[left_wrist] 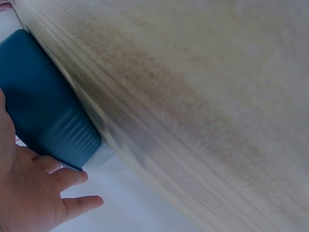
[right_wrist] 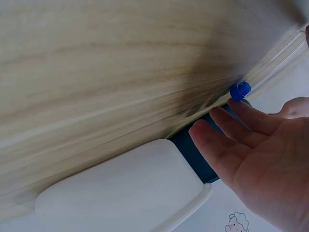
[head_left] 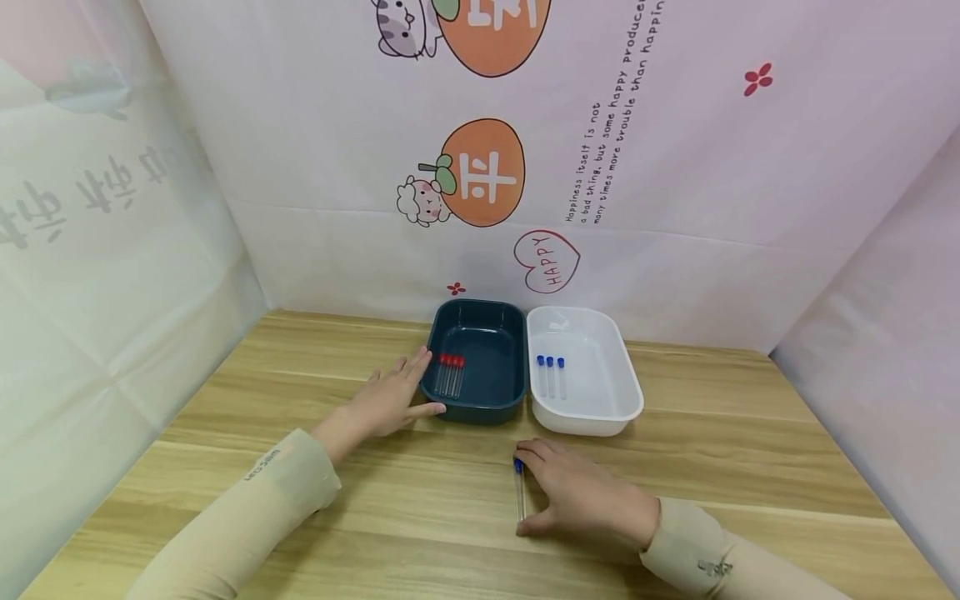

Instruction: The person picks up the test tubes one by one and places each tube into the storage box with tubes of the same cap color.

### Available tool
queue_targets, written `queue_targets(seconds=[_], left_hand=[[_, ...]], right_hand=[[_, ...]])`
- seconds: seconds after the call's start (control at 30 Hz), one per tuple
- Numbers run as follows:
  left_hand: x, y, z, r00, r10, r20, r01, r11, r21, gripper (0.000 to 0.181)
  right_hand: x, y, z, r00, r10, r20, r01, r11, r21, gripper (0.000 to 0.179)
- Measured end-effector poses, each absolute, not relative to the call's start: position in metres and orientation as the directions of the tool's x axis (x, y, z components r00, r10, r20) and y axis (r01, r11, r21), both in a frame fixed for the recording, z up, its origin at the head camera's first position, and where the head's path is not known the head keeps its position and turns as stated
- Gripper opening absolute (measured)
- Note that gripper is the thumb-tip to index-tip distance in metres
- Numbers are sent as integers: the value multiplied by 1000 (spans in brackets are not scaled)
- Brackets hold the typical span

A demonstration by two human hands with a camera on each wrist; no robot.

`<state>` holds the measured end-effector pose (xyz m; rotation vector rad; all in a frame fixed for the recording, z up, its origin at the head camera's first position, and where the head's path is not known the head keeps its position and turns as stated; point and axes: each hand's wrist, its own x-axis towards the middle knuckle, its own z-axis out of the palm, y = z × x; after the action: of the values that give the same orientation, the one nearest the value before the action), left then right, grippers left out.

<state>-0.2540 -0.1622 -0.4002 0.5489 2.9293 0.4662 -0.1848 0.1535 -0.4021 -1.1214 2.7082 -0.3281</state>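
Note:
My right hand (head_left: 581, 492) pinches a clear test tube (head_left: 521, 498) end to end, a forefinger at its blue cap (right_wrist: 240, 91) and the thumb at its bottom end. The tube is close over the table, in front of the two tubs. My left hand (head_left: 390, 396) rests against the left side of a dark teal tub (head_left: 483, 414), its fingers fairly straight along the rim and the thumb at the near corner. Inside that tub, several red-capped test tubes (head_left: 450, 379) lie side by side at the left. Three blue-capped test tubes (head_left: 551, 379) lie in the white tub (head_left: 588, 425).
Both tubs stand side by side on a wood-grain table (head_left: 750, 467), near its back edge. A printed white cloth (head_left: 675, 275) hangs behind the table, with more cloth at the left and right sides.

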Motion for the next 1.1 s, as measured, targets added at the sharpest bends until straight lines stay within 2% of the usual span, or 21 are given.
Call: queue_targets(seconds=[0.53, 0.73, 1.1], left_hand=[[-253, -162, -398, -927, 369, -64, 331, 887, 323, 101], [-254, -162, -399, -927, 370, -59, 333, 886, 324, 101], [-255, -163, -400, -926, 372, -66, 334, 888, 317, 102]], right_hand=[[-186, 155, -389, -706, -706, -52, -667, 688, -285, 99], [-184, 158, -375, -709, -705, 6, -677, 678, -285, 97], [-187, 165, -361, -690, -722, 51, -706, 656, -266, 94]])
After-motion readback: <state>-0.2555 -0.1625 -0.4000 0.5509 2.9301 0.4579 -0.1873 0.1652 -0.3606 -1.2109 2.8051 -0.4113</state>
